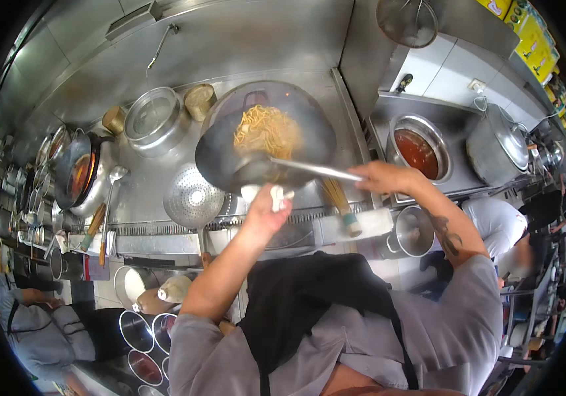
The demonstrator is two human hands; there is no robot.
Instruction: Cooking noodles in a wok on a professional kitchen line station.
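Observation:
My left hand [266, 210] grips the near rim of a large dark wok [216, 156] through a folded white cloth [277, 196]. Yellow noodles [265, 129] lie heaped in the wok's far half, hazy with steam. My right hand [384, 177] is closed around the long metal handle of a ladle [312, 169]. The ladle's bowl [253, 166] is inside the wok, on the near side of the noodles, and blurred. Whether it touches them I cannot tell.
Left of the wok are a perforated skimmer [194, 195] and a lidded steel pot [154, 123]. A bamboo brush [345, 213] lies at the stove's front edge. To the right stand a pot of red-brown liquid [417, 153] and a large lidded pot [496, 143]. A co-worker [50, 326] is at left.

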